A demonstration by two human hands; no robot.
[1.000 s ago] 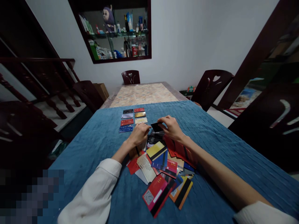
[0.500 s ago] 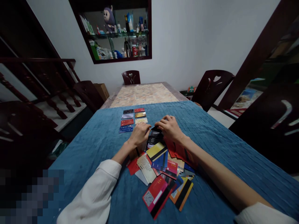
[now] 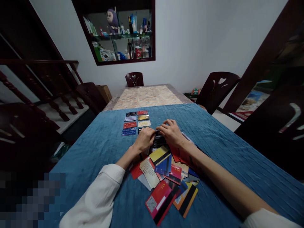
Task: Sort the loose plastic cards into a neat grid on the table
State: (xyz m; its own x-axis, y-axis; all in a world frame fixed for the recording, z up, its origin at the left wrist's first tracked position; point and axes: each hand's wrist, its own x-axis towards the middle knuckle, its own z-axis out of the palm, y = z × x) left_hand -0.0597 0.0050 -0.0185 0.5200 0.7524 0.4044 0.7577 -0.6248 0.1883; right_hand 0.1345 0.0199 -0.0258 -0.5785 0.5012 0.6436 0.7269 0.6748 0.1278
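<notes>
My left hand (image 3: 145, 138) and my right hand (image 3: 171, 133) meet over a bunch of black cards (image 3: 158, 139). Their curled fingertips close on the far edge of a black card (image 3: 157, 132), which they mostly hide. Below the hands, a loose pile holds a yellow card with a dark stripe (image 3: 160, 154), a blue card (image 3: 163, 167), a cream card (image 3: 149, 172) and a red card with a printed code (image 3: 161, 202). Beyond my left hand, several cards lie in two columns, among them a blue card (image 3: 129, 131) and a gold card (image 3: 143, 117). A black card (image 3: 142, 129) shows partly behind my left hand.
A blue cloth (image 3: 102, 139) covers the near part of the patterned table (image 3: 149, 95). Dark wooden chairs (image 3: 215, 90) stand around it. At the left is a railing (image 3: 47, 61); a shelf cabinet (image 3: 125, 61) is set in the far wall.
My hands have drawn closer together, and the dark card between them shows less. The black card behind my left hand has come into view. The whole view has shifted slightly.
</notes>
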